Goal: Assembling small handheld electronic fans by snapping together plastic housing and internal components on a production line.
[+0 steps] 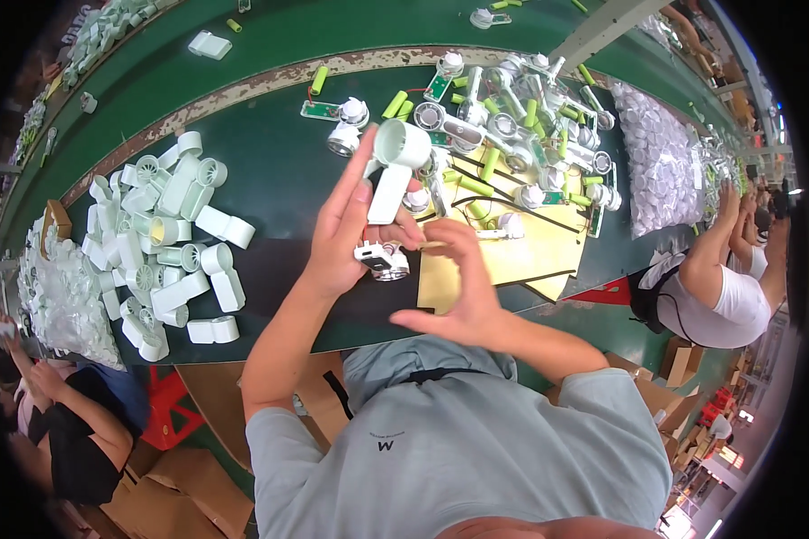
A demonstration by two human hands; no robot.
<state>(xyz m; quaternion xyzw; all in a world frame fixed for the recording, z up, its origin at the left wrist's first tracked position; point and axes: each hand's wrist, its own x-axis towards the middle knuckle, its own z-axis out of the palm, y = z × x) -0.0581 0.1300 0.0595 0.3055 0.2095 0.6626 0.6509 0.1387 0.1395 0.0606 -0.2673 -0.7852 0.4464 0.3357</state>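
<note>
My left hand [340, 235] is closed around a pale green fan housing [389, 190], its round ring pointing away from me and its flat handle toward me. Just below the fingers of that hand is a small white fan assembly [388, 264] with a dark part; how it is supported is partly hidden. My right hand [466, 292] hovers beside it, thumb spread wide from the curved fingers. Its fingertips come close to the left hand's fingers, and I see nothing in its grasp. Beyond both hands lie loose fan motor assemblies [503, 126] with green batteries and circuit boards.
Pale green housings [175, 193] are heaped on the left of the dark green table [270, 180], beside a clear plastic bag [58, 301]. Yellow sheets [548, 242] lie under the assemblies. A bag of white round parts [652, 162] stands right. Co-workers sit on both sides.
</note>
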